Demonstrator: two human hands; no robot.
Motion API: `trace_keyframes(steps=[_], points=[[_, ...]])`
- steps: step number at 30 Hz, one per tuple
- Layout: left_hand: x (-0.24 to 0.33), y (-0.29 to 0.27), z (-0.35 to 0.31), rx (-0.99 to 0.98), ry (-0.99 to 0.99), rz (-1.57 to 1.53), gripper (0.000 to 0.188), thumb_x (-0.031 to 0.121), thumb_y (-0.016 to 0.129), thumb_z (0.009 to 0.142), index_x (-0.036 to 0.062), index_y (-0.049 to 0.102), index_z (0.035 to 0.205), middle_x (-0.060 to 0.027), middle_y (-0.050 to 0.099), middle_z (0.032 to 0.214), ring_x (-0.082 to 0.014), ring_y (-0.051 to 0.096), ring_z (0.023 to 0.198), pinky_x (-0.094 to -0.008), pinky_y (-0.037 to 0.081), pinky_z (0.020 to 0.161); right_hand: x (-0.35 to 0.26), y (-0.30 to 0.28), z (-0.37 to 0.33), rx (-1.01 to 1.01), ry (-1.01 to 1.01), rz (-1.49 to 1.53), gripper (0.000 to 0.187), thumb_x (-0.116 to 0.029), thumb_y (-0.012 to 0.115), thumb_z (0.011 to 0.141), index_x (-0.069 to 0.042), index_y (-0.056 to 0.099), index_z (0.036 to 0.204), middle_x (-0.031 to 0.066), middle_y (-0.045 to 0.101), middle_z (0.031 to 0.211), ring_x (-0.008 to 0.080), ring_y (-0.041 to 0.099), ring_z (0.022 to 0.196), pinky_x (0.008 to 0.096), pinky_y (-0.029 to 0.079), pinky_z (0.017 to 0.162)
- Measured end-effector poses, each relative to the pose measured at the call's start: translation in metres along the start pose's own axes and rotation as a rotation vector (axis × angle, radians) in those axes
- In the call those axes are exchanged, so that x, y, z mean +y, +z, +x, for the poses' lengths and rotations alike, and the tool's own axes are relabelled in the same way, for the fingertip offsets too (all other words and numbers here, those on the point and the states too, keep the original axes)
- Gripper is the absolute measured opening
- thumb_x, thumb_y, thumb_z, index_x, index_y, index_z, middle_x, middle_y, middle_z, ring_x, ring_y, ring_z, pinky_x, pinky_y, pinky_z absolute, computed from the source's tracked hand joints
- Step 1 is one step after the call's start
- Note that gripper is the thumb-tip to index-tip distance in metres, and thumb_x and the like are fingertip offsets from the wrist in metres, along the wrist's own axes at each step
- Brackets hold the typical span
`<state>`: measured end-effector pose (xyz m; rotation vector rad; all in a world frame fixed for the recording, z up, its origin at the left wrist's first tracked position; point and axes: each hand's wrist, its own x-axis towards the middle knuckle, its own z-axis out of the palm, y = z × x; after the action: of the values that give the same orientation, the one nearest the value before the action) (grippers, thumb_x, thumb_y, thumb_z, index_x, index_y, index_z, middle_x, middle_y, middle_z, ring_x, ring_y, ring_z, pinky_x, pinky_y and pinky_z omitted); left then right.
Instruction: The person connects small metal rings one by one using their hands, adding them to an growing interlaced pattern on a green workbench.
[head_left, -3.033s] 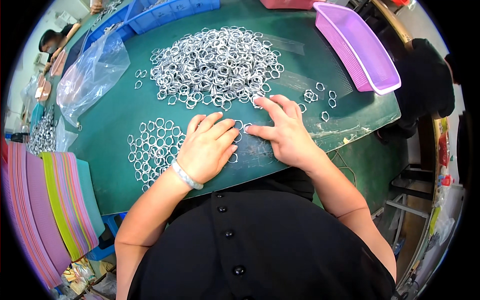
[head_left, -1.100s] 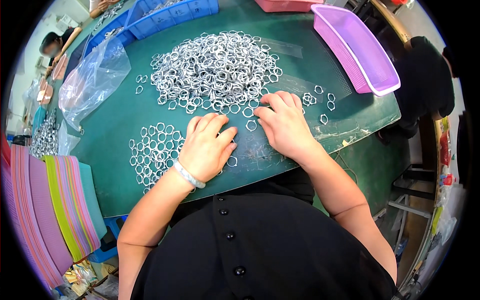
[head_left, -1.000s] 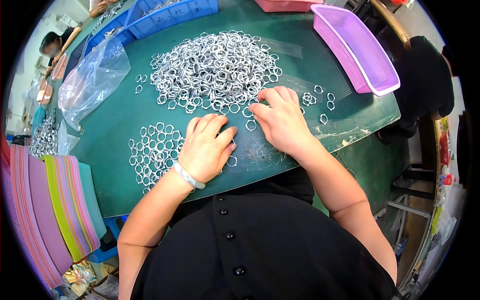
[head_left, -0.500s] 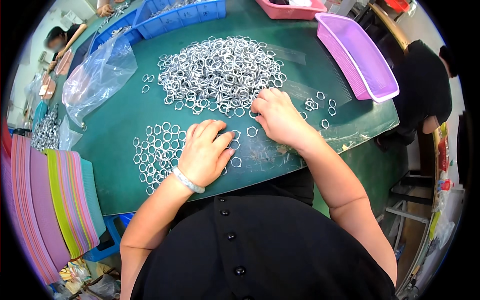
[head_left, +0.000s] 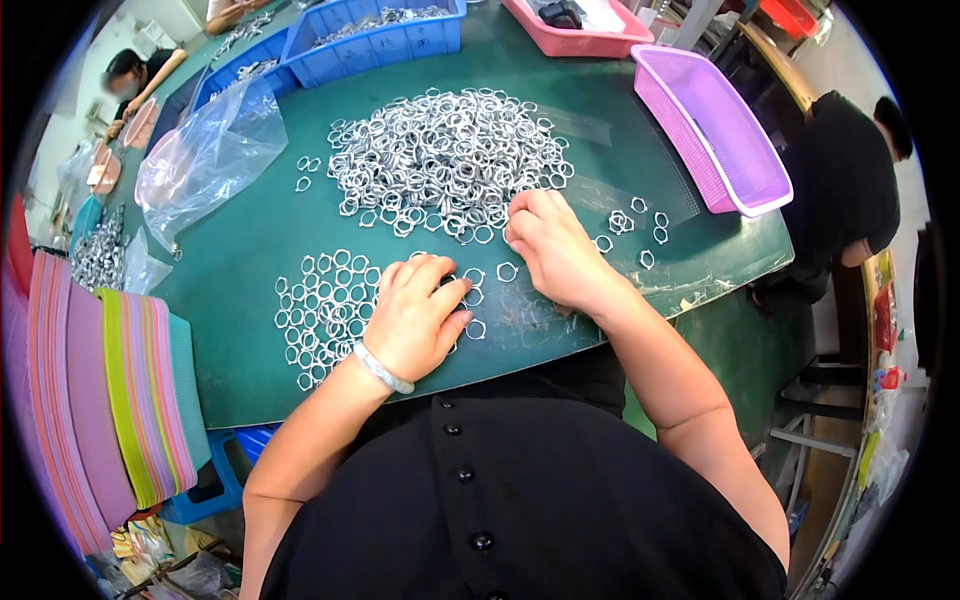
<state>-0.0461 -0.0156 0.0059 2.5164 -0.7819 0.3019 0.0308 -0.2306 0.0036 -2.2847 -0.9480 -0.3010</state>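
Observation:
A big heap of silver metal rings (head_left: 440,150) lies on the green table (head_left: 240,250). My right hand (head_left: 555,250) rests palm down at the heap's near edge, fingertips touching loose rings. My left hand (head_left: 415,315) lies flat on the table with fingers spread over a few rings, beside a flat patch of laid-out rings (head_left: 320,305) on its left. A bracelet circles my left wrist. A few stray rings (head_left: 640,225) lie to the right of my right hand. Neither hand visibly grips anything.
A purple basket (head_left: 705,130) stands at the right, a pink tray (head_left: 580,25) and a blue crate (head_left: 375,35) at the back. A crumpled clear plastic bag (head_left: 205,155) lies at the left. Stacked coloured trays (head_left: 100,400) sit near left. Other people work at far left and right.
My right hand has moved forward from near my left hand up to the heap's near edge. My left hand has stayed by the laid-out rings. The view has tilted slightly.

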Motion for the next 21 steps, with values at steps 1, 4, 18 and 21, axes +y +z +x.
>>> trace_keyframes(steps=[1,4,18,21], points=[[0.000,0.000,-0.001,-0.002,-0.005,-0.005,0.030,0.014,0.070,0.075,0.0045,0.064,0.104,-0.0127,0.056,0.110,-0.0323,0.053,0.106,-0.0431,0.038,0.092,-0.001,0.000,-0.001,0.002,-0.003,0.000,0.006,-0.001,0.059,0.079,-0.002,0.060,0.085,0.0098,0.056,0.091,0.0321,0.051,0.093,0.0398,0.042,0.084],[0.001,-0.001,-0.005,-0.009,-0.013,0.017,0.031,0.013,0.071,0.075,0.0047,0.064,0.104,-0.0126,0.056,0.110,-0.0323,0.053,0.107,-0.0431,0.038,0.093,-0.001,0.000,-0.007,0.052,0.082,0.219,0.009,0.001,0.060,0.082,-0.002,0.058,0.091,0.0079,0.060,0.091,0.0278,0.058,0.088,0.0366,0.046,0.078],[0.002,-0.004,-0.013,0.005,-0.034,-0.020,0.033,0.011,0.071,0.075,0.0031,0.065,0.106,-0.0145,0.057,0.115,-0.0347,0.051,0.110,-0.0437,0.039,0.096,0.007,-0.016,-0.032,0.190,0.460,1.602,0.012,0.003,0.063,0.087,0.000,0.060,0.099,0.0139,0.068,0.095,0.0193,0.068,0.082,0.0300,0.055,0.073],[0.001,-0.002,-0.015,0.005,-0.032,-0.008,0.033,0.011,0.071,0.075,0.0032,0.064,0.106,-0.0148,0.056,0.116,-0.0351,0.051,0.110,-0.0438,0.039,0.096,0.006,-0.023,-0.035,0.194,0.513,1.493,0.012,0.001,0.063,0.088,0.000,0.061,0.099,0.0132,0.069,0.094,0.0178,0.068,0.082,0.0292,0.055,0.073]])
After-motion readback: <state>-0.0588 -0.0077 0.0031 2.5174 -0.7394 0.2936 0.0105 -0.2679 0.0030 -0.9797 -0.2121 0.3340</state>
